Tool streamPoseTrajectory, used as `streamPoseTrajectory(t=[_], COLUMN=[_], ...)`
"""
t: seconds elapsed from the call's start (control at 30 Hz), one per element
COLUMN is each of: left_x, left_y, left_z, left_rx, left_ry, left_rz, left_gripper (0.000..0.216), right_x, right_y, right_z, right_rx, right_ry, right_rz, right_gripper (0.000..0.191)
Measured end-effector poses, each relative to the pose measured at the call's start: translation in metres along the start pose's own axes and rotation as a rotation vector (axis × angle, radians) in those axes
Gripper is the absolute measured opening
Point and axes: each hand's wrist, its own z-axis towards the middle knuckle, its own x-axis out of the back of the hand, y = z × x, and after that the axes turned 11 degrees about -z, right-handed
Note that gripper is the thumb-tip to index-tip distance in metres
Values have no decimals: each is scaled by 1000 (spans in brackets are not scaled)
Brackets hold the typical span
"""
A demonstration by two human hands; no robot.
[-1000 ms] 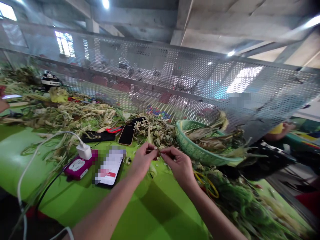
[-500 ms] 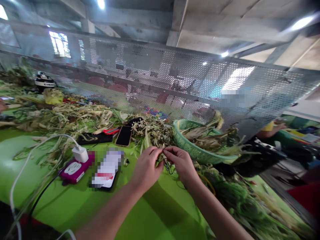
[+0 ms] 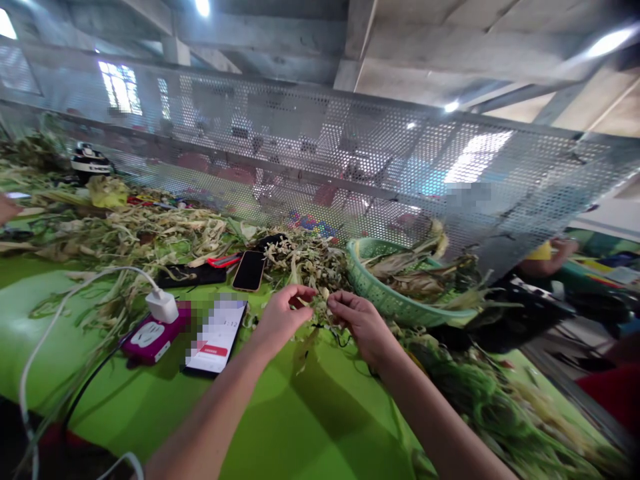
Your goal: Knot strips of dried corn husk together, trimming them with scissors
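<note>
Above the green table (image 3: pixel 290 433), my left hand (image 3: pixel 283 320) has its thumb and fingers apart, with nothing visible gripped between them. My right hand (image 3: pixel 357 323) pinches thumb against forefinger beside a small pale husk piece (image 3: pixel 325 293); its lower part blends into the clutter behind. Just beyond both hands lies a heap of small dried husk bits (image 3: pixel 313 263). Thin dark wire (image 3: pixel 343 340) shows beneath the right fingers.
A green basket (image 3: pixel 400 303) of dry husks stands right of the heap. Left are a lit phone (image 3: pixel 215 340), a purple power strip (image 3: pixel 157 340) with a white charger, a dark phone (image 3: pixel 249 271) and red-handled cutters (image 3: pixel 223 261). Green fibres (image 3: pixel 480 393) cover the right edge.
My left hand has drawn away to the left and its fingers have parted. The right hand stays nearly in place, still pinching.
</note>
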Motion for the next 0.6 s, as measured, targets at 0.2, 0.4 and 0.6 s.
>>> streamPoseTrajectory(t=[0.2, 0.4, 0.6], left_x=[5, 2, -6], left_y=[1, 6, 2], left_z=[2, -1, -4], left_rx=[-20, -204, -122], left_ry=[-23, 32, -47], left_rz=[90, 215, -87], left_gripper=[29, 22, 27], right_x=[1, 0, -6], right_y=[-2, 1, 12], right_z=[-1, -1, -2], right_rx=[-17, -35, -133], right_ry=[-55, -98, -151], right_rz=[127, 163, 260], right_gripper=[23, 24, 25])
